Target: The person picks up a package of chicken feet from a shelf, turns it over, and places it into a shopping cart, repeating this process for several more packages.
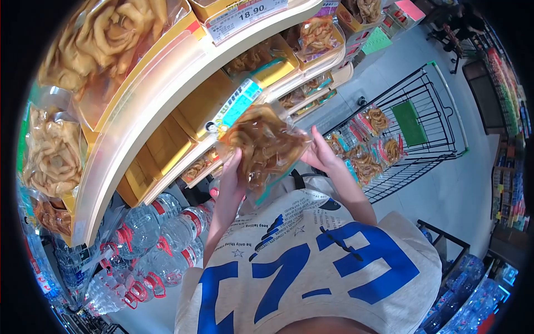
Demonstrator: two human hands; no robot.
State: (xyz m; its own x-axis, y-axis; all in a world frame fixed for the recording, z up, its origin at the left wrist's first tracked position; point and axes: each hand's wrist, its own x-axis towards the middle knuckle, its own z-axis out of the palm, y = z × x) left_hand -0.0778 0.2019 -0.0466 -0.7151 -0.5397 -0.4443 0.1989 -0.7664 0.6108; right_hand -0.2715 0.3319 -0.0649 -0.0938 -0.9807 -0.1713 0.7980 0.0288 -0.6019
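In front of my chest is a clear plastic bag of brown food pieces (264, 142), tilted, with a blue-and-white printed label (239, 103) at its upper end. My left hand (231, 181) grips its left side, the thumb lying on the front and the other fingers mostly hidden behind. At the right edge, my right hand (321, 153) holds the bag with its thumb raised; its remaining fingers are partly hidden. The bag is between me and a shelf with yellow cardboard trays (161, 142).
A wire shopping cart (449, 106) with several similar bags (378, 119) stands to the right. Curved shelf edges (125, 114) and a price tag (247, 19) rise at upper left. Large water bottles (139, 228) sit at lower left; more bottles (464, 284) are at lower right.
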